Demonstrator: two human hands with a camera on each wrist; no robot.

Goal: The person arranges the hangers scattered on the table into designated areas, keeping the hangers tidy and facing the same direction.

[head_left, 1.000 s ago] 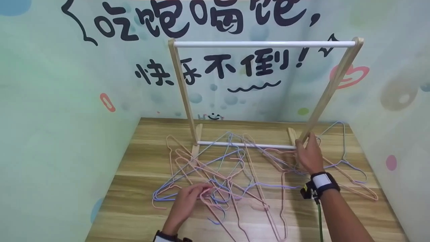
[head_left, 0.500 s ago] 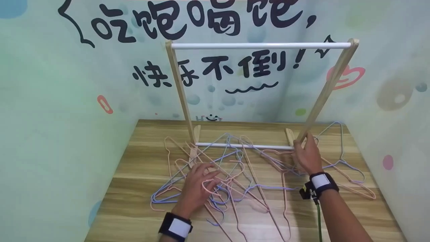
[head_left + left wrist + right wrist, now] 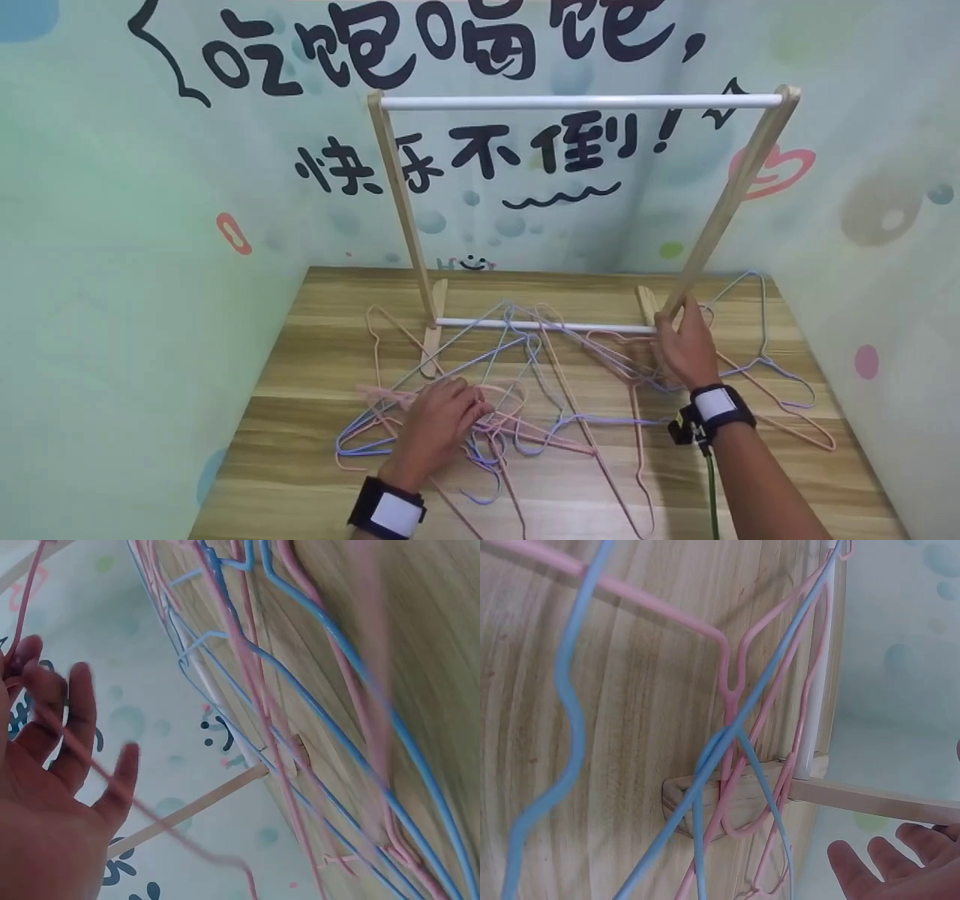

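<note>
My left hand [image 3: 442, 416] pinches a thin pink clothes hanger [image 3: 161, 826] over the heap. In the left wrist view the hanger's wire runs from my thumb and fingertips past the palm, slightly blurred. My right hand [image 3: 686, 345] grips the right wooden upright [image 3: 727, 202] of a small clothes rack near its base. The rack stands upright, with a white top rail [image 3: 585, 102] and a white lower bar [image 3: 480, 323]. Below my left hand lie tangled pink and blue hangers, among them a blue hanger [image 3: 607, 419]. The right wrist view shows a pink hanger [image 3: 731, 686] by the rack's foot.
The wooden tabletop [image 3: 300, 450] runs back to a printed wall [image 3: 555, 240]. More hangers overlap the rack's lower bar and feet [image 3: 429, 360]. Right of my right hand lie a blue hanger [image 3: 763, 322] and a pink hanger [image 3: 817, 435]. A green cable [image 3: 712, 487] trails from my right wrist.
My left hand has moved up and slightly right from the front of the heap, its fingers closing in and the pink hanger swinging round with it. My right hand stays on the upright.
</note>
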